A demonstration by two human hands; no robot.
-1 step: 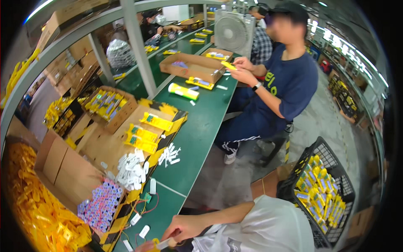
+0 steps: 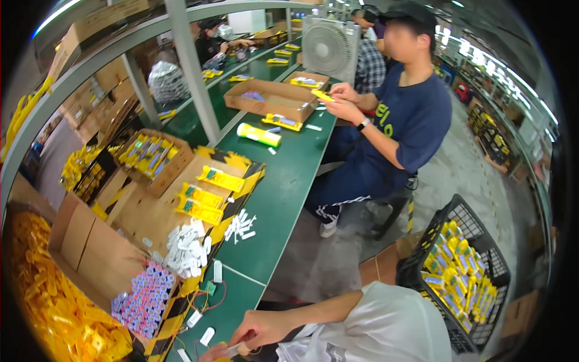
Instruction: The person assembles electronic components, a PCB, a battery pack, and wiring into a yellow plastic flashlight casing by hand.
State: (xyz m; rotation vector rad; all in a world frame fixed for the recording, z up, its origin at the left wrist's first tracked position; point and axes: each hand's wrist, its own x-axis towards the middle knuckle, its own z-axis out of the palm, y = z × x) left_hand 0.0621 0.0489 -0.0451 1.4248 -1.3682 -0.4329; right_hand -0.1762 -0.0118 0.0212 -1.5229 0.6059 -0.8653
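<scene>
My right hand (image 2: 268, 327) is at the bottom of the view, fingers curled in a pinch. A small whitish piece (image 2: 234, 349) lies between its fingers and my left hand (image 2: 215, 352), of which only a few fingers show at the lower edge. A bit of yellow shows beneath them, mostly cut off. Just beyond my hands on the green bench lie white rectangular parts (image 2: 207, 336), thin wires and a small green circuit board (image 2: 210, 288). White plastic pieces (image 2: 186, 247) are heaped further along, beside short white strips (image 2: 240, 226).
A cardboard box (image 2: 81, 232) holds purple cylindrical cells (image 2: 145, 298); yellow plastic shells (image 2: 60, 301) pile up at left. Yellow casings (image 2: 199, 211) lie on a striped-edge board. A black crate (image 2: 482, 232) of filled casings stands right. A co-worker (image 2: 410, 108) holds a yellow casing.
The view has shifted slightly. My hands stay close together at the lower edge, and less of the yellow item and the whitish piece shows now. The co-worker still handles the casing.
</scene>
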